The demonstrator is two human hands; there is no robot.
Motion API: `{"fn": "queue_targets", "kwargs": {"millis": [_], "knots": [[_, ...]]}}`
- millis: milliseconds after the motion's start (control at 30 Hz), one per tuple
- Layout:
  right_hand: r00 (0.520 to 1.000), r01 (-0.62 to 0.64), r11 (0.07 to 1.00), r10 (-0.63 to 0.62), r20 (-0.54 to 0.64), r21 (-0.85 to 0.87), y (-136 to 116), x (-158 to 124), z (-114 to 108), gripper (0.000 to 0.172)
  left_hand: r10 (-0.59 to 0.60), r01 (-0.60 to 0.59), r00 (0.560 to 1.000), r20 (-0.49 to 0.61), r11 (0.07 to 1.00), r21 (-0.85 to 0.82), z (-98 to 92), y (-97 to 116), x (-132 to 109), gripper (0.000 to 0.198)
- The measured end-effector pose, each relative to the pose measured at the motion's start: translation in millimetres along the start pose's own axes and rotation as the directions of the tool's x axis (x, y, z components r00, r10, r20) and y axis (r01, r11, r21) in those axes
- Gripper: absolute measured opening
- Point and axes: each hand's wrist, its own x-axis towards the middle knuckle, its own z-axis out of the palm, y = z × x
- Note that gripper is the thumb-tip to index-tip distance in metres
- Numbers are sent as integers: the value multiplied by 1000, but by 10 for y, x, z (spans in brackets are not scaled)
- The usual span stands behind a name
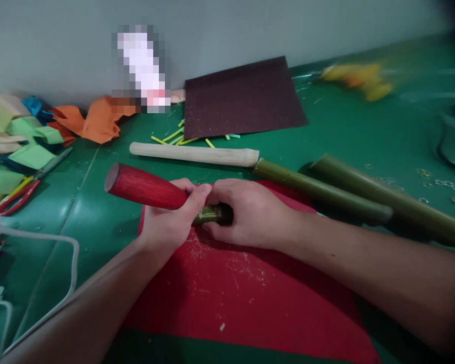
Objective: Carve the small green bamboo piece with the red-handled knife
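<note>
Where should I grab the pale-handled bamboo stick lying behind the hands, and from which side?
Probably best: take the pale wooden handle near its middle, from above, fingers closing across it. It lies flat on the green table with room on both sides, while its bamboo end crowds against a second bamboo tube.

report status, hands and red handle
Left hand shut on red handle. Right hand shut on bamboo stub at its end. Both over red sheet; bamboo poles lie behind, apart.
</note>
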Motion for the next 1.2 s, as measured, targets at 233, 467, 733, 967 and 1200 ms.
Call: {"fn": "queue_targets", "kwargs": {"millis": [233, 467, 733, 967, 1200], "knots": [[1000, 8, 1000, -8, -2, -6, 2, 12, -5, 16, 70, -69, 998, -9, 993, 95, 6, -26, -11, 29], [1000, 3, 1000, -2, 12, -14, 7, 6, -6, 21, 82, -88, 996, 40, 981, 175, -45, 14, 14, 33], [1000, -17, 1000, 17, -21, 4, -1, 1, 11, 15, 112, -129, 975, 194, 989, 75, -112, 8, -41, 38], [999, -4, 1000, 4, -32, -1, 2, -3, 10, 14, 102, -123, 971, 217, 988, 89, -109, 17, -14, 35], [1000, 18, 1000, -17, -18, 8, -2, -3, 11, 17, 88, -123, 983, 162, 967, 221, -59, -3, 64, 28]]}}
